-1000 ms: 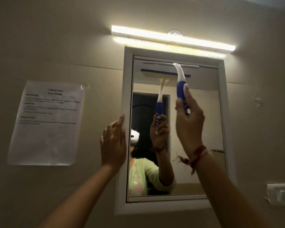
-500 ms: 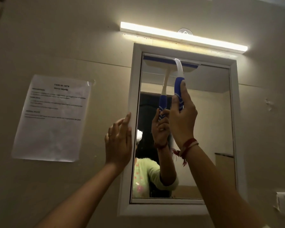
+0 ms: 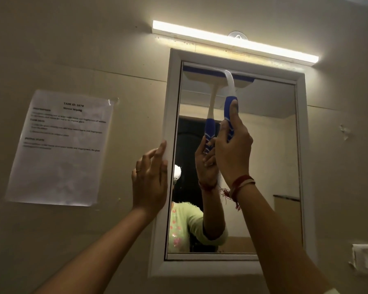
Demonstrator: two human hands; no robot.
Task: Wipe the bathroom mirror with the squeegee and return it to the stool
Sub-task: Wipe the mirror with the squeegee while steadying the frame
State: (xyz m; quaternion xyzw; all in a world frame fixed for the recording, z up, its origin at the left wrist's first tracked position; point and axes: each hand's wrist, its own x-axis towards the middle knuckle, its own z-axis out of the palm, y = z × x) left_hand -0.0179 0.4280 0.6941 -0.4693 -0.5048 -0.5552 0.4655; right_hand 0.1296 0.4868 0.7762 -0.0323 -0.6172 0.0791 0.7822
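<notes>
Right hand (image 3: 234,151) is gripping the squeegee (image 3: 229,92) by its blue handle, blade sitting at the very top edge of the mirror (image 3: 270,158), left hand (image 3: 150,181) lying flat with fingers loosely spread on the white frame (image 3: 170,115). Wiping is looking barely underway; the downward pull and the return to the stool (not in view) are remaining. Paper notice (image 3: 62,147) is reading "TASK ID: 3078", "Mirror Wiping"; smaller lines too blurred.

A blue-and-white squeegee (image 3: 230,96), its blue grip crossed by thin white curved lines, is showing against a mirror (image 3: 270,158) framed in white. A red-and-white thread band (image 3: 241,183) is circling one wrist. A white printed sheet (image 3: 60,149) is hanging on the beige wall (image 3: 72,49) beneath a warm white strip light (image 3: 234,42).
</notes>
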